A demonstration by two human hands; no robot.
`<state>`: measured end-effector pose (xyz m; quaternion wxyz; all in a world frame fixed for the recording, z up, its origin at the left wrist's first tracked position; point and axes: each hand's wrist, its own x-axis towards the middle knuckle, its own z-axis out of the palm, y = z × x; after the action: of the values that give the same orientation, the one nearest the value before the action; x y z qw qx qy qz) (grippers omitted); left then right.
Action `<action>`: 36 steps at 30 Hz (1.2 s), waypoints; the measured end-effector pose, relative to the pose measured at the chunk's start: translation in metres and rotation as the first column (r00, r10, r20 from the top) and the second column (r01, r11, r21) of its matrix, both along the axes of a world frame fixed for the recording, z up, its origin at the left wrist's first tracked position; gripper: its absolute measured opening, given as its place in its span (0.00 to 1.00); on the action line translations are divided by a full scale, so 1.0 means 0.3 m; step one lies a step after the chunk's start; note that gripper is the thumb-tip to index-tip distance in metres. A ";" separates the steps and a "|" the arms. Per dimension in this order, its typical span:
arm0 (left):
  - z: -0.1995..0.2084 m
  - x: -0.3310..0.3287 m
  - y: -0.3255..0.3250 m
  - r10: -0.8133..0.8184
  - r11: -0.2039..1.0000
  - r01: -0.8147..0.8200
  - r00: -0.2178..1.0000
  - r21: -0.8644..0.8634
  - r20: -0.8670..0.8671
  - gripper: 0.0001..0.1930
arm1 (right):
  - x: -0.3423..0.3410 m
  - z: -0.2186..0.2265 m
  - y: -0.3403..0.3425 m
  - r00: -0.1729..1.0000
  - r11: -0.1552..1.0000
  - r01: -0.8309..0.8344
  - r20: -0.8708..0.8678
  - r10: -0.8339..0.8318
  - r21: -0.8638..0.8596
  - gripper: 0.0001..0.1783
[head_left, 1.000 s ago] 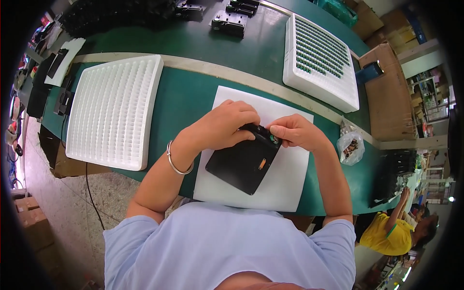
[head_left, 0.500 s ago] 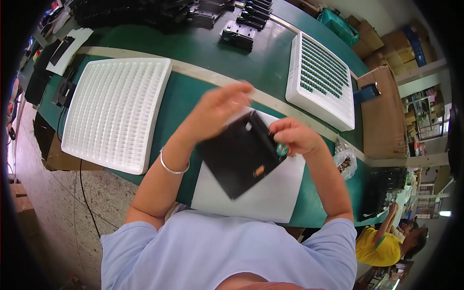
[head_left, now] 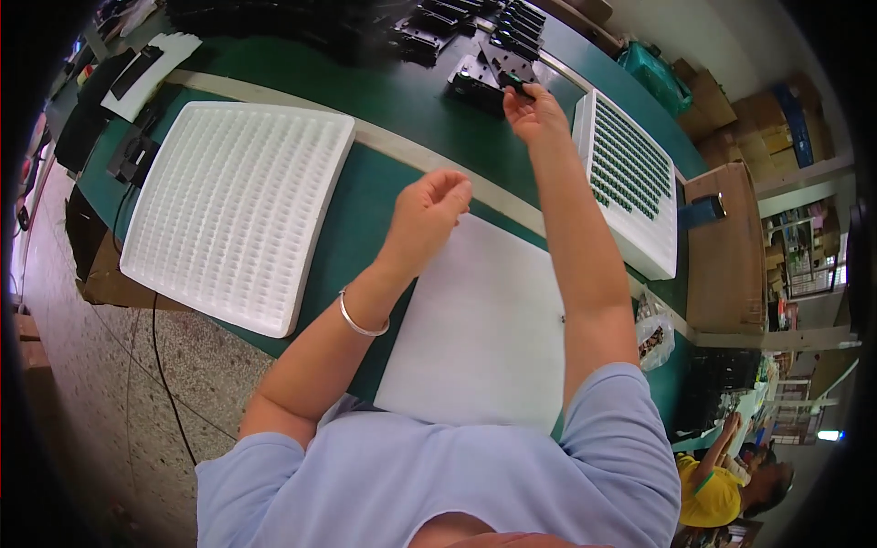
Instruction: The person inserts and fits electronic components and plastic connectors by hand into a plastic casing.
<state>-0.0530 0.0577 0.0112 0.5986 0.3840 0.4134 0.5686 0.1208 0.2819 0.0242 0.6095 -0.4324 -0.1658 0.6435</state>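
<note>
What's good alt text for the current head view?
A person's right hand, stretched across a green workbench, holds a dark part at black units; the left hand hovers near a white sheet. A white ridged tray lies left, another tray with green parts right.

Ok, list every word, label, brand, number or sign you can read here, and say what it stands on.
No text can be read anywhere in this view.
Black part at the right hand: no readable lettering.
White foam tray on the left: no lettering seen.
Cardboard box: no readable print.
Dark blue object beside it: any marking is too small.
Background shelves: too small and blurred.
</note>
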 end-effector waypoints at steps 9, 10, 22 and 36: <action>-0.033 -0.003 0.015 0.017 1.000 -0.017 0.994 0.008 -0.105 0.10 | -0.222 -0.066 0.119 0.995 0.989 0.100 0.041 -0.096 -0.110 0.06; -0.033 -0.004 0.015 0.013 1.000 -0.011 0.992 0.017 -0.128 0.10 | -0.231 -0.060 0.116 0.993 0.989 0.097 0.080 -0.088 -0.108 0.07; -0.019 0.017 -0.005 0.039 0.988 0.010 0.951 0.155 -0.307 0.09 | -0.133 -0.067 0.025 0.968 0.978 -0.060 0.228 0.106 -0.200 0.11; -0.061 0.019 -0.008 0.138 0.953 0.002 0.888 0.304 -0.439 0.06 | 0.455 0.251 -0.862 0.175 0.937 -0.253 0.942 0.288 -0.240 0.12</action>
<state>-0.0474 0.0553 -0.0072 0.4002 0.5768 0.4655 0.5389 0.2574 0.0232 0.0996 0.2450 -0.7083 -0.5706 0.3358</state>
